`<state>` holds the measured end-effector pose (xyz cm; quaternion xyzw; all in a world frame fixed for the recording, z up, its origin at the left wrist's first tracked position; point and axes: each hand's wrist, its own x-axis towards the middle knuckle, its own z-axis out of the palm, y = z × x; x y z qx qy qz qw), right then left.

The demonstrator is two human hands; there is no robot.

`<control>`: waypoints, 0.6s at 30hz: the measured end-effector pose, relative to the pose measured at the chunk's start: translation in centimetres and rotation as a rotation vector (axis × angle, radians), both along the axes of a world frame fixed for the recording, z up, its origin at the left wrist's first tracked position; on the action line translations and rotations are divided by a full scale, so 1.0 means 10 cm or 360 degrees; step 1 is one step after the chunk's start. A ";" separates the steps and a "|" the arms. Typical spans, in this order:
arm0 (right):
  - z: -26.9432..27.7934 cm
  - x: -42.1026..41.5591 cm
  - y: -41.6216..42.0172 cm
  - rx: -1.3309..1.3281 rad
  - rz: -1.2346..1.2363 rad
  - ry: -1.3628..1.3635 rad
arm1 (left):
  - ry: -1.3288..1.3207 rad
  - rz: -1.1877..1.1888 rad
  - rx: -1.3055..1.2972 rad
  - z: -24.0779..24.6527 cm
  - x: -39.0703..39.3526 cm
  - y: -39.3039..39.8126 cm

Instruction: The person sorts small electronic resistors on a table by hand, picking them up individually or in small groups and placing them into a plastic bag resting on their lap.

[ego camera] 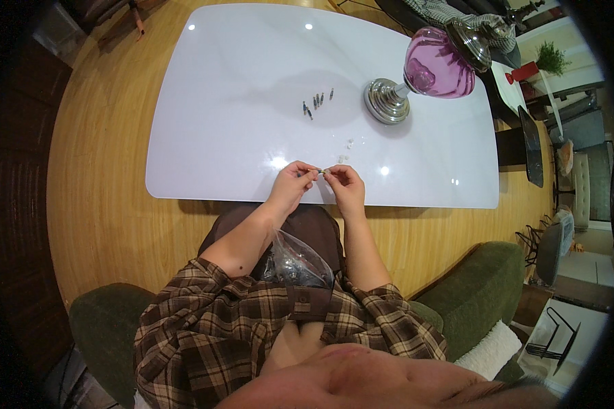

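Observation:
Just above the table's near edge, my left hand [287, 186] pinches a small blue cylindrical part [320, 172] with brass-coloured ends. My right hand [350, 190] has its thumb and forefinger at the part's right end; whether a tiny piece sits between those fingertips is too small to tell. Several similar dark blue parts [316, 101] lie loosely grouped farther back on the white table. Between them and my right hand are several tiny whitish translucent pieces [343, 159]. A clear zip bag [301, 259] with dark contents rests on my lap.
The glossy white table [225, 102] has rounded corners. To the right stands a pink glass jar [437, 66] on a silver pedestal base [387, 102], its metal lid on top. A green upholstered chair [470, 291] surrounds me at both sides.

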<state>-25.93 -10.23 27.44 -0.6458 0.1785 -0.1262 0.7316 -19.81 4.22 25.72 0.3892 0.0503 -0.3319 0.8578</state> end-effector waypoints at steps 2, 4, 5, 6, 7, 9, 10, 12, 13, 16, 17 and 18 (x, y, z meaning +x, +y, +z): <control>0.00 -0.01 -0.02 -0.0155 0.0020 0.0049 | -0.0002 -0.0009 0.0000 0.00 0.00 0.01; 0.01 -0.01 -0.03 -0.0282 0.0041 0.0082 | 0.0006 -0.0010 0.0004 0.00 0.00 0.00; 0.01 -0.01 -0.03 -0.0310 0.0053 0.0086 | 0.0003 -0.0015 0.0004 0.00 0.00 0.00; 0.04 0.00 -0.02 -0.0337 0.0065 0.0091 | 0.0000 -0.0019 0.0006 0.00 0.00 0.00; 0.07 0.01 -0.01 -0.0364 0.0077 0.0096 | -0.0003 -0.0023 0.0007 0.00 0.01 0.01; 0.09 0.01 -0.03 -0.0408 0.0105 0.0141 | 0.0000 -0.0006 0.0017 0.00 0.00 0.00; 0.09 0.02 -0.04 -0.0430 0.0119 0.0164 | 0.0001 0.0002 0.0021 0.01 0.00 0.00; 0.10 0.02 -0.04 -0.0367 0.0107 0.0164 | -0.0001 -0.0003 0.0037 0.00 0.00 0.00; 0.11 0.02 -0.03 -0.0335 0.0102 0.0164 | -0.0002 -0.0005 0.0045 0.00 0.00 0.00; 0.14 0.06 -0.07 -0.0233 0.0227 0.0326 | -0.0024 -0.0035 0.0082 -0.01 0.01 0.01; 0.11 0.08 -0.09 -0.0282 0.0287 0.0449 | -0.0032 -0.0055 0.0101 0.00 0.01 0.01; 0.09 0.10 -0.12 -0.0333 0.0344 0.0572 | -0.0041 -0.0078 0.0120 0.01 0.01 0.01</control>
